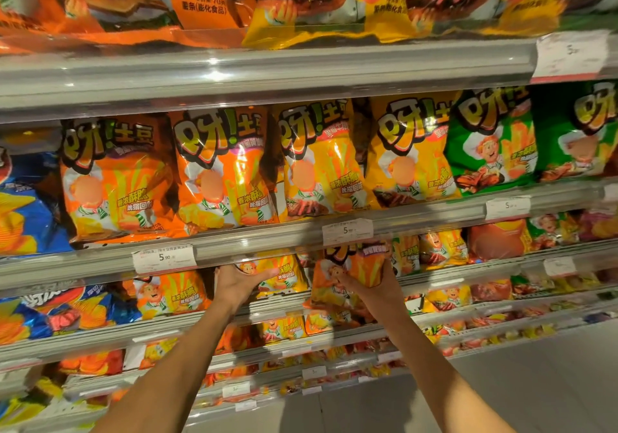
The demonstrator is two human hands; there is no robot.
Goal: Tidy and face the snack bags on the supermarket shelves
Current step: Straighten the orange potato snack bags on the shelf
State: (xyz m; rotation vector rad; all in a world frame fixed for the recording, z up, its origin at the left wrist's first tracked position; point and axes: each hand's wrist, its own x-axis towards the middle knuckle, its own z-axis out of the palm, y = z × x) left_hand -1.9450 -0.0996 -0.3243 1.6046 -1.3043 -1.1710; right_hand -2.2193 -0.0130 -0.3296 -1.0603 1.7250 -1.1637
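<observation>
Head view is showing a wall of supermarket shelves packed with potato-stick snack bags. On the shelf at eye level, 2 orange bags [117,178] are standing at the left, 2 yellow bags [321,165] in the middle and 2 green bags [491,141] at the right, all facing forward, with a blue chip bag [23,205] leaning at the far left. A clear shelf rail [267,238] is running below them, carrying a price tag reading 5.90 [164,258] and a second price tag [347,231]; this rail is overhanging the shelf below and hiding the tops of its bags. Both arms are reaching up and forward under that rail. The left hand [235,282] is lying with its palm and thumb against the front of a small yellow bag [284,274] standing on the lower shelf, fingers spread fairly wide rather than curled around it. The right hand [378,285] is gripping a small orange bag [354,272] from below, fingers wrapped around its lower part, holding it tilted just in front of the shelf edge, beside the yellow one.
</observation>
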